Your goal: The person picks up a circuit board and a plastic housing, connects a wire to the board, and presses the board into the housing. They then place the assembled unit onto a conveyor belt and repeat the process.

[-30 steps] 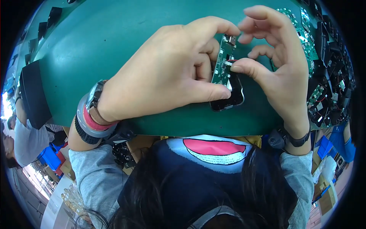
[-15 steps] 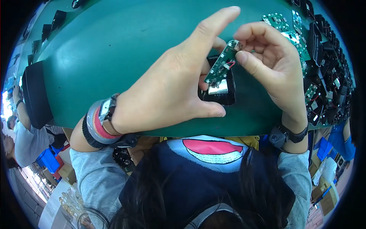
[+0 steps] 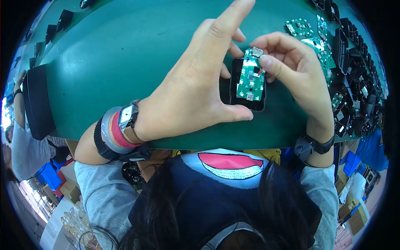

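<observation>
A green circuit board (image 3: 251,79) with metal ports at both ends and a short red wire lies over a black plastic casing (image 3: 259,104), covering most of it. My right hand (image 3: 293,68) pinches the board's upper right edge between thumb and fingers. On the casing's left side, my left hand (image 3: 200,79) is spread, its thumb near the lower edge and its other fingers reaching past the upper left. Whether those fingertips touch the casing is partly hidden behind the hand. The board's underside and the casing's inside are out of sight.
Several loose green circuit boards (image 3: 299,27) lie at the upper right of the green table (image 3: 104,83). Beside them is a dense pile of black casings (image 3: 364,79) with wires. A large black box-like piece (image 3: 38,104) stands at the left edge, near another person's arm (image 3: 18,100).
The board has turned from a steep tilt to nearly flat, facing up over the casing. The casing sits slightly farther right, and both hands have shifted a little.
</observation>
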A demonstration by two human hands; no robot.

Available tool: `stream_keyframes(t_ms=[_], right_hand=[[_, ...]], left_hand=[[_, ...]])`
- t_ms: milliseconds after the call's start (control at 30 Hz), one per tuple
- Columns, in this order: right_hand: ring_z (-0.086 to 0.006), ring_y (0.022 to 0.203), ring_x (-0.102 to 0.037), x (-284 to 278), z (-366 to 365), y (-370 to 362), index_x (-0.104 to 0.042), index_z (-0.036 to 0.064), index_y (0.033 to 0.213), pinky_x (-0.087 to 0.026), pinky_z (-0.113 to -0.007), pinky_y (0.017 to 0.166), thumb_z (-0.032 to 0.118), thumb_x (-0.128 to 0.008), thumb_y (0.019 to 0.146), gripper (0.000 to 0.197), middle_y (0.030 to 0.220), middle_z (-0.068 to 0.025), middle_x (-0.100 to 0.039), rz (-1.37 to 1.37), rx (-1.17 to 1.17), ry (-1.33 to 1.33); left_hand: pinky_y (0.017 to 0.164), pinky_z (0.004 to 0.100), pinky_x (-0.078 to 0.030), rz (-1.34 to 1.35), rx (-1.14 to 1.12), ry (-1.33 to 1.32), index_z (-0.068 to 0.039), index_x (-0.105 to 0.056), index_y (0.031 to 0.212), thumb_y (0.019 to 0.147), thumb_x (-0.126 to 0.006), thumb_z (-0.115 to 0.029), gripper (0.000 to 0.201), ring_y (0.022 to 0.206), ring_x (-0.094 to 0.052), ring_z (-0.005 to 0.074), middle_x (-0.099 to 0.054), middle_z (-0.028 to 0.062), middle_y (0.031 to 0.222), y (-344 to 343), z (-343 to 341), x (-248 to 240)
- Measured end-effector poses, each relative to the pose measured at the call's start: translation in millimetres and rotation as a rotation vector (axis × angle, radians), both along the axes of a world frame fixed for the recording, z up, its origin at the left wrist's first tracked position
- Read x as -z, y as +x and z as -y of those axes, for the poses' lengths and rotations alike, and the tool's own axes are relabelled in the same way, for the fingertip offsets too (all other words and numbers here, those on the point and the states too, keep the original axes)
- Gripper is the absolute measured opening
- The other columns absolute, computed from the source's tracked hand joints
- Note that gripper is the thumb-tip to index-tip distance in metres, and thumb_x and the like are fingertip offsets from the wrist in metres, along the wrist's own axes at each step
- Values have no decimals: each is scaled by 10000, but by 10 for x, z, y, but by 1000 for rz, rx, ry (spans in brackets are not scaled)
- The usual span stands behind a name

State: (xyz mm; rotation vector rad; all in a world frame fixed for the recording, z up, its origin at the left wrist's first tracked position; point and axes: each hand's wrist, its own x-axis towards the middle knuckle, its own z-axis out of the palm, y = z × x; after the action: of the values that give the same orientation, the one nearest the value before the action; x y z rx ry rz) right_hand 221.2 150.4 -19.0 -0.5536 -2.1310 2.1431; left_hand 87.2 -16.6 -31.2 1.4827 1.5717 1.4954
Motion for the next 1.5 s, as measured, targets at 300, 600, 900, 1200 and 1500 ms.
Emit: stream_keyframes(t_ms=[300,600,900,1200,1500], right_hand=[[-91,869,-545,-33,78,-8,-613,-57,1063,-457,-205,732,10,-596,880,196,1000,-51,-535,69,-65,294],[-82,858,-576,-283,93,92,-658,-3,1012,-453,-203,677,2,-639,831,182,927,-29,-596,47,34,503],[-163,878,-595,-182,123,67,-642,5,1078,-449,-251,709,23,-604,855,227,938,-72,-617,-5,-28,741],[-203,910,-585,-303,244,128,-610,-8,1124,-460,-270,741,38,-646,819,310,1025,-114,-616,91,-88,720],[-99,944,-485,-295,177,129,-507,44,1162,-399,-192,699,-9,-723,701,512,1104,-2,-495,89,-68,432]], left_hand=[[706,308,-498,-436,-8,-105,-54,-677,923,569,-891,-223,447,865,-594,233,-581,77,961,-16,48,-105],[733,312,-513,-456,17,-135,-52,-677,908,589,-885,-216,414,898,-595,236,-590,101,1042,-6,75,-128],[884,373,-489,-367,28,-139,-61,-428,1329,591,-897,-216,888,1086,-586,265,-575,114,1192,-1,26,-69],[876,360,-482,-313,-33,-167,-54,-262,1419,574,-910,-199,1074,1084,-597,257,-593,114,1213,24,21,-92],[898,367,-487,-295,-11,-150,-61,-241,1426,573,-908,-186,1091,1062,-613,269,-605,120,1216,32,32,-79]])
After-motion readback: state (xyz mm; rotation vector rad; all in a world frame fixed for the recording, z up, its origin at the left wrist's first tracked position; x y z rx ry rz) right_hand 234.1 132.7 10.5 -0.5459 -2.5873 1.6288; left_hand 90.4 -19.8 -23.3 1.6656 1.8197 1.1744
